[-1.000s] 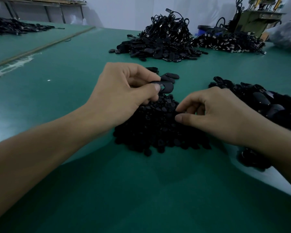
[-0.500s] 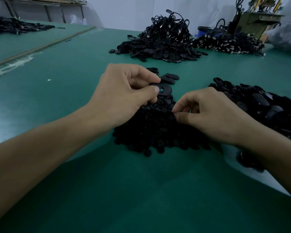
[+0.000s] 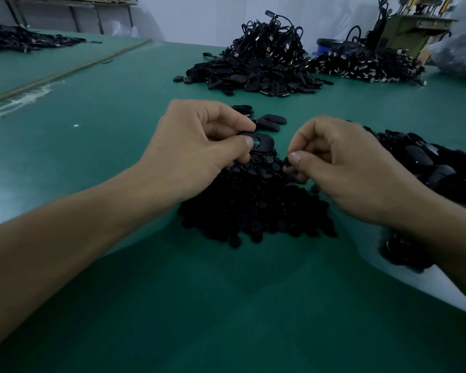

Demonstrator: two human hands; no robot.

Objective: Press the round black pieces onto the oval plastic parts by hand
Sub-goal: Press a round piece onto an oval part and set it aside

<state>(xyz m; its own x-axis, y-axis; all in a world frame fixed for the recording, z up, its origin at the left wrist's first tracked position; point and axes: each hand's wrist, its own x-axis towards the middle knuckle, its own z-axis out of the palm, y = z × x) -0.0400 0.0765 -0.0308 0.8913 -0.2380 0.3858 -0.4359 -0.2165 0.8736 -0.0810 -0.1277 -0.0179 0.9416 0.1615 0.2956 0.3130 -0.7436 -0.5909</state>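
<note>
Since the earlier frame, the right grip (image 3: 342, 162) has lifted clear of the pile of round pieces (image 3: 253, 205) and moved toward the left grip (image 3: 197, 146). It now pinches one round black piece (image 3: 287, 160) between thumb and forefinger. The left grip is closed on an oval plastic part (image 3: 264, 142), thumb on top and fingers beneath, held just above the pile with its hole facing up. The two parts are near each other but not touching.

The round piece appears small, light and probably slightly pliable, so it should be held by its rim, leaving the face free for pressing. The oval part looks stiff and smooth. It is best gripped at the end away from the hole, with a finger under the hole for support. Spare ovals lie in a heap (image 3: 428, 162) on the table (image 3: 119, 130) to the right.
</note>
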